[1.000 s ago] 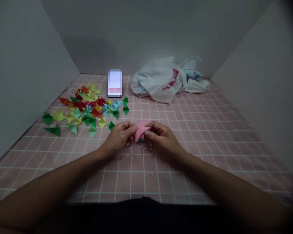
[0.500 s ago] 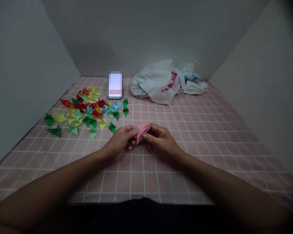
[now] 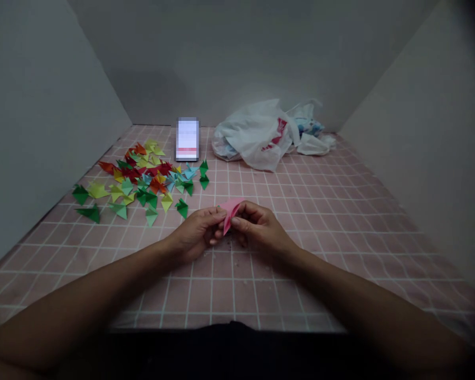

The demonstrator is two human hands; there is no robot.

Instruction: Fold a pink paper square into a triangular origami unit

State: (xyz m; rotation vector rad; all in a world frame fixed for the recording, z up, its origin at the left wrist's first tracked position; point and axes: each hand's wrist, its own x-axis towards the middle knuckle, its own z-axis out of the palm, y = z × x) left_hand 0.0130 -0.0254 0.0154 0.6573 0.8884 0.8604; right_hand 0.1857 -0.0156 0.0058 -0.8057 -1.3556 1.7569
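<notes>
A pink piece of folded paper (image 3: pixel 231 212) is held above the near middle of the table, one pointed end tilted down toward me. My left hand (image 3: pixel 201 228) pinches its left side between thumb and fingers. On the right side, my right hand (image 3: pixel 257 221) grips an edge with thumb and forefinger, and a fold gapes between the two hands. Fingers cover part of the paper. Beyond my left hand lie several folded paper figures (image 3: pixel 146 198) in green, yellow, red, orange and light blue, shaped like small origami birds.
A phone with a lit, blurred screen (image 3: pixel 187 140) stands upright at the back. To its right lie a crumpled white plastic bag (image 3: pixel 257 134) and a smaller white and blue packet (image 3: pixel 309 126). A pink checked cloth (image 3: pixel 340 221) covers the table, with pale walls on three sides.
The pink paper has turned slightly and its fold near my right thumb looks narrower and more upright. Both hands keep their hold in nearly the same place.
</notes>
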